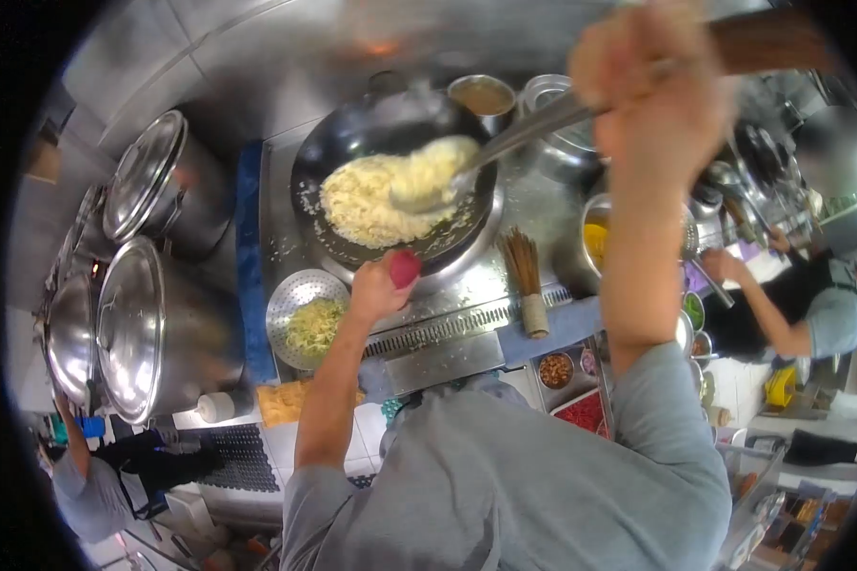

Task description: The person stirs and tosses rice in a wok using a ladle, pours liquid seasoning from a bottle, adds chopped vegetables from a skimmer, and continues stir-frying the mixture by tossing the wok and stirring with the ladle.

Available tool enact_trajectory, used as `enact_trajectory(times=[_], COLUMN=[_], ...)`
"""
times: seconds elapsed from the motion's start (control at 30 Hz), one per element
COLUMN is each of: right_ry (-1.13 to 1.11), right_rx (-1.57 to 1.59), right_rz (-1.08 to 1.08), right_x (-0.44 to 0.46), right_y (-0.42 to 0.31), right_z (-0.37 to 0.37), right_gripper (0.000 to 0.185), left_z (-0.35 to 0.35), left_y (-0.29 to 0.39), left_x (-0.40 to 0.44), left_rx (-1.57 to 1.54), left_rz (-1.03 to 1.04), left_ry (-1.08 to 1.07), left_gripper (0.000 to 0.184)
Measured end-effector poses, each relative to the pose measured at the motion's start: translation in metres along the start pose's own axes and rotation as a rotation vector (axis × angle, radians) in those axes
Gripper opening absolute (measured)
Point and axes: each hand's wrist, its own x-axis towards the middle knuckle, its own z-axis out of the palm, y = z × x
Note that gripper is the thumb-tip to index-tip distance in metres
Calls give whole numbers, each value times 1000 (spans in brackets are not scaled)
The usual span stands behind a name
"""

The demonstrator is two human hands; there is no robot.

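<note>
A dark wok [348, 133] sits on the stove, holding a mound of fried rice [357, 205] with pale yellow pieces in it. My left hand [381, 287] is closed around something red at the wok's near rim, apparently its wrapped handle. High on the right, my right hand [652, 95], blurred, grips a long-handled ladle [533, 128]. The ladle's bowl reaches into the wok, with rice heaped on and around it. Left of the wok, near my left forearm, a perforated strainer [281, 309] holds shredded pale green vegetables [316, 326].
A bamboo brush [522, 276] lies at the stove's front edge. Large lidded pots [148, 324] stand to the left. Behind the wok is a metal pot of brown liquid [483, 97]. A pot with yellow contents [595, 243] sits right. Other people work at far left and right.
</note>
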Motion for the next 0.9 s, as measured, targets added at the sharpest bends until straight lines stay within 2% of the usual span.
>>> enact_trajectory(times=[0.03, 0.1, 0.13, 0.2, 0.23, 0.27, 0.33, 0.4, 0.43, 0.47, 0.5, 0.53, 0.57, 0.63, 0.73, 0.77, 0.8, 0.87, 0.9], right_ry=[-220, -292, -236, 56, 93, 134, 112, 105, 132, 198, 259, 196, 235, 148, 59, 142, 154, 197, 223], right_rx=[95, 194, 168, 53, -47, -148, -135, -305, -330, -237, -47, 81, -75, -90, -305, 25, -217, 101, -45], right_rz=[-92, 17, -14, 55, 25, -1, 128, 153, 174, 216, 315, 138, 48, 229, 372, 464, 319, 126, 55], right_x=[16, 20, 10, -32, -60, -88, -84, -41, -24, -21, -27, -34, -52, -99, -25, -14, -11, -33, -55], right_y=[-9, -30, -14, 64, 127, 190, 227, 204, 182, 152, 147, 132, 181, 256, 224, 207, 186, 180, 238], right_z=[-1, -4, -4, -15, -24, -32, -27, -16, -6, 4, 1, 1, -8, -15, 9, 11, 17, 10, 2], right_gripper=[32, 33, 30, 19, 17, 16, 19, 20, 20, 20, 21, 18, 18, 17, 18, 20, 21, 21, 22], left_z=[5, 12, 15, 6, 6, 11, 25, 4, 5, 9, 10, 9, 6, 2, 5, 5, 8, 12, 12], left_y=[-5, -9, -10, 12, 12, 14, 22, 27, 22, 19, 16, 12, 9, 8, 11, 10, 7, -1, 0], left_x=[1, 2, -2, -25, -38, -55, -106, -143, -159, -176, -190, -200, -204, -202, -205, -199, -185, -183, -177], left_rx=[-5, -10, 30, 116, 87, 52, -579, -659, -690, -730, -758, -785, -806, -758, -730, -778, -836, -797, -787], left_rz=[79, 242, 250, 273, 259, 237, -272, -532, -556, -588, -601, -607, -613, -655, -624, -612, -585, -602, -584], left_ry=[55, 158, 240, 407, 408, 416, 306, 211, 316, 420, 411, 405, 391, 272, 241, 273, 324, 309, 335], left_gripper=[38, 39, 40, 42, 42, 43, 38, 29, 25, 22, 21, 21, 20, 20, 19, 19, 20, 23, 24])
